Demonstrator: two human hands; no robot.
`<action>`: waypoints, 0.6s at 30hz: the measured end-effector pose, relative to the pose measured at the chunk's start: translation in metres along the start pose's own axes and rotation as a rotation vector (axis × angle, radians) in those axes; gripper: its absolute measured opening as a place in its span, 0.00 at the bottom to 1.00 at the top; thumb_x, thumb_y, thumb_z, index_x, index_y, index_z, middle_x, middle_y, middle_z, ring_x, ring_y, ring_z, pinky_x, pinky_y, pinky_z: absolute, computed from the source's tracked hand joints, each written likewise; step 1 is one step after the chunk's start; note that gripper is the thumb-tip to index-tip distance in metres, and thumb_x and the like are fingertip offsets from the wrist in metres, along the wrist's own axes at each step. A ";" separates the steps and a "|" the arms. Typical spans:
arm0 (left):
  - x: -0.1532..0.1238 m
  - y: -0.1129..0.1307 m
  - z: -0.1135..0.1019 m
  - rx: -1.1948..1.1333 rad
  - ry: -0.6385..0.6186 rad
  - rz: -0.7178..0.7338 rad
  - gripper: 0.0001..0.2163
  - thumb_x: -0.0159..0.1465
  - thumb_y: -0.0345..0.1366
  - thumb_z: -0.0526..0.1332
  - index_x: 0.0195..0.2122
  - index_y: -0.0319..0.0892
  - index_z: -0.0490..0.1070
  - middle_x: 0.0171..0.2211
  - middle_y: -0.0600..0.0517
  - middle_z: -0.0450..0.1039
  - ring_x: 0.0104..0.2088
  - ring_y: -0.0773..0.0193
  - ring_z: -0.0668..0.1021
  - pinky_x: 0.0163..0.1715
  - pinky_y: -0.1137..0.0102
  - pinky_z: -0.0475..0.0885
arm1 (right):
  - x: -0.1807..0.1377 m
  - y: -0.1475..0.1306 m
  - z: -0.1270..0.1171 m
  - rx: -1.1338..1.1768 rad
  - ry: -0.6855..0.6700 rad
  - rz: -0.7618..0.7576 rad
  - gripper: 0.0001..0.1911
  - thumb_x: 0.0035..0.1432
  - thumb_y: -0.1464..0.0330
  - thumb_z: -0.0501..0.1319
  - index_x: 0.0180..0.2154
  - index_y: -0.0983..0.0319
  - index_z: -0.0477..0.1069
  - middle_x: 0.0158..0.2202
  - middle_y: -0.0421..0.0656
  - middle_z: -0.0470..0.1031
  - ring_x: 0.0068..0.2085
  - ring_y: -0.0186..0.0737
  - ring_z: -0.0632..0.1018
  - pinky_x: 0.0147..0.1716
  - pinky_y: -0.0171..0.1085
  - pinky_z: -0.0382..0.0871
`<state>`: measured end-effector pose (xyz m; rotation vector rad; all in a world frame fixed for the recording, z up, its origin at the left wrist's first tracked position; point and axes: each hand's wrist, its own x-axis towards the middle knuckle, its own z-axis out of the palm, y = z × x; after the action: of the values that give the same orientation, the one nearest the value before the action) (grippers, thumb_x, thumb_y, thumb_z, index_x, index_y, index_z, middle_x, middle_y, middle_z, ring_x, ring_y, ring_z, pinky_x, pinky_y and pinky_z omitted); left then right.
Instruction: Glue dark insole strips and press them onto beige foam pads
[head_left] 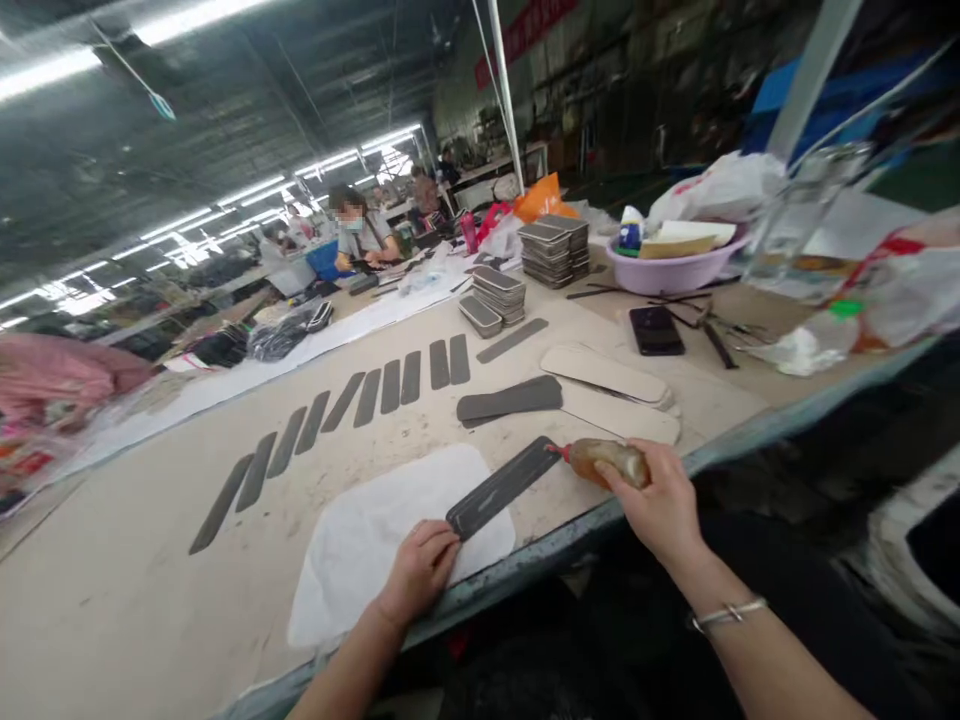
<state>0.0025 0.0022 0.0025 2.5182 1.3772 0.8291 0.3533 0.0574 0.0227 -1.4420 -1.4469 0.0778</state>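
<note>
Right across the frame the broad table (120,590) is spread, its matt tan top scuffed and speckled. At lower centre it is overlaid by a soft, wrinkled white cloth (345,540) with rounded corners. At upper right a smooth lilac basin (660,274) is seen, heaped with packets; to its left, round-ended pieces are piled in a tall stack (555,255). Smooth, pale panels (607,372) are fanned out right of centre, and from left to centre a slanting row of flat grey strips (366,398) is laid.

And here, just below centre, one dark strip (502,488), streaked and round-ended, is set partly over the cloth. Its lower-left end is covered by the fingertips of the left hand (420,570); whether it is pinched from beneath cannot be told. By the right hand (664,500), fingers wrapped round, an amber, translucent bottle (607,460) is gripped and tipped sideways, its slim red nozzle (560,453) brought right to the strip's upper-right end.
</note>
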 end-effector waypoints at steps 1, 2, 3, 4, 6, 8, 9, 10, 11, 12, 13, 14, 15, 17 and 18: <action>0.000 0.000 0.000 -0.002 0.001 0.002 0.05 0.62 0.28 0.58 0.37 0.40 0.72 0.36 0.48 0.73 0.38 0.63 0.74 0.40 0.68 0.73 | 0.000 0.000 0.000 -0.001 -0.003 0.008 0.19 0.54 0.53 0.61 0.41 0.61 0.67 0.37 0.44 0.69 0.39 0.44 0.71 0.40 0.42 0.67; 0.000 0.001 0.000 0.000 0.004 0.004 0.05 0.62 0.28 0.58 0.37 0.41 0.72 0.36 0.47 0.73 0.38 0.63 0.74 0.40 0.68 0.73 | 0.000 0.001 0.000 0.001 -0.004 0.016 0.19 0.55 0.54 0.61 0.41 0.61 0.67 0.37 0.44 0.69 0.39 0.44 0.71 0.40 0.42 0.67; -0.001 0.001 0.000 0.006 0.008 0.005 0.06 0.62 0.27 0.58 0.38 0.41 0.72 0.36 0.47 0.73 0.38 0.63 0.74 0.40 0.68 0.73 | 0.000 0.001 0.000 0.005 -0.005 0.026 0.19 0.55 0.54 0.60 0.41 0.60 0.66 0.37 0.44 0.69 0.39 0.44 0.71 0.40 0.42 0.67; -0.002 0.001 0.001 0.013 0.011 0.005 0.06 0.62 0.27 0.58 0.38 0.41 0.72 0.36 0.47 0.72 0.38 0.63 0.74 0.39 0.67 0.73 | 0.000 0.002 -0.001 0.011 -0.005 0.037 0.19 0.55 0.54 0.60 0.41 0.60 0.66 0.37 0.44 0.69 0.39 0.43 0.71 0.39 0.41 0.67; -0.002 0.001 0.002 0.029 0.019 0.012 0.06 0.62 0.27 0.57 0.39 0.41 0.71 0.36 0.47 0.72 0.37 0.63 0.74 0.39 0.67 0.73 | 0.000 0.003 -0.003 0.021 -0.007 0.051 0.18 0.56 0.53 0.59 0.41 0.59 0.66 0.37 0.44 0.68 0.38 0.43 0.71 0.39 0.41 0.67; -0.001 0.001 0.003 0.045 0.027 0.023 0.06 0.62 0.27 0.57 0.39 0.42 0.71 0.36 0.47 0.72 0.37 0.63 0.74 0.39 0.66 0.73 | -0.002 0.004 -0.007 0.025 -0.009 0.055 0.18 0.56 0.53 0.59 0.41 0.59 0.66 0.37 0.43 0.69 0.38 0.42 0.72 0.39 0.41 0.67; 0.000 0.002 0.003 0.051 0.031 0.028 0.06 0.62 0.27 0.56 0.39 0.42 0.70 0.36 0.47 0.72 0.37 0.63 0.74 0.39 0.66 0.73 | -0.003 0.005 -0.009 0.028 -0.016 0.055 0.18 0.56 0.53 0.59 0.41 0.59 0.66 0.38 0.43 0.69 0.38 0.42 0.72 0.39 0.41 0.67; 0.001 0.002 0.003 0.056 0.035 0.032 0.06 0.62 0.27 0.56 0.39 0.41 0.70 0.36 0.47 0.72 0.37 0.63 0.74 0.40 0.66 0.73 | -0.005 0.004 -0.011 0.035 -0.027 0.056 0.18 0.55 0.53 0.60 0.41 0.59 0.66 0.38 0.43 0.69 0.39 0.42 0.72 0.40 0.41 0.67; 0.001 0.003 0.002 0.060 0.038 0.032 0.06 0.62 0.27 0.56 0.39 0.41 0.70 0.36 0.47 0.72 0.37 0.63 0.74 0.40 0.65 0.73 | -0.007 0.004 -0.013 0.047 -0.042 0.061 0.18 0.55 0.53 0.60 0.42 0.58 0.66 0.39 0.43 0.69 0.39 0.42 0.72 0.41 0.41 0.66; 0.002 0.004 0.002 0.062 0.037 0.028 0.06 0.62 0.27 0.56 0.39 0.41 0.70 0.36 0.47 0.72 0.37 0.63 0.74 0.40 0.65 0.73 | -0.009 0.003 -0.014 0.064 -0.059 0.068 0.18 0.54 0.54 0.61 0.42 0.58 0.66 0.39 0.43 0.69 0.40 0.42 0.72 0.41 0.40 0.66; 0.002 0.005 0.002 0.063 0.035 0.024 0.06 0.62 0.27 0.56 0.38 0.41 0.70 0.36 0.47 0.72 0.37 0.62 0.74 0.40 0.65 0.73 | -0.011 0.001 -0.014 0.084 -0.078 0.075 0.18 0.54 0.54 0.61 0.42 0.58 0.66 0.39 0.42 0.69 0.40 0.42 0.72 0.41 0.40 0.66; 0.002 0.006 0.002 0.062 0.032 0.018 0.06 0.62 0.27 0.56 0.38 0.41 0.70 0.36 0.47 0.72 0.37 0.62 0.74 0.40 0.65 0.73 | -0.012 -0.001 -0.013 0.104 -0.090 0.083 0.18 0.54 0.54 0.62 0.42 0.58 0.66 0.39 0.42 0.69 0.40 0.42 0.72 0.41 0.40 0.67; 0.001 0.007 0.002 0.062 0.027 0.009 0.06 0.62 0.27 0.56 0.38 0.41 0.70 0.37 0.47 0.72 0.37 0.62 0.74 0.41 0.66 0.73 | -0.012 -0.003 -0.011 0.121 -0.090 0.095 0.19 0.53 0.54 0.62 0.42 0.58 0.66 0.39 0.42 0.69 0.40 0.42 0.72 0.40 0.40 0.67; 0.000 0.008 0.002 0.063 0.017 -0.002 0.07 0.62 0.27 0.56 0.38 0.41 0.70 0.37 0.47 0.71 0.38 0.62 0.74 0.41 0.66 0.72 | -0.009 -0.006 -0.003 0.134 -0.055 0.128 0.19 0.53 0.53 0.61 0.42 0.59 0.66 0.38 0.43 0.70 0.40 0.43 0.72 0.40 0.40 0.67; 0.000 0.008 0.002 0.065 0.014 -0.007 0.07 0.62 0.27 0.56 0.38 0.41 0.70 0.37 0.47 0.71 0.38 0.62 0.74 0.41 0.66 0.72 | -0.007 -0.007 0.001 0.129 -0.025 0.142 0.20 0.53 0.53 0.61 0.41 0.59 0.67 0.38 0.44 0.70 0.40 0.43 0.72 0.40 0.41 0.67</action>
<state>0.0094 -0.0023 0.0037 2.5590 1.4385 0.8153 0.3457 0.0511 0.0227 -1.4402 -1.3331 0.2737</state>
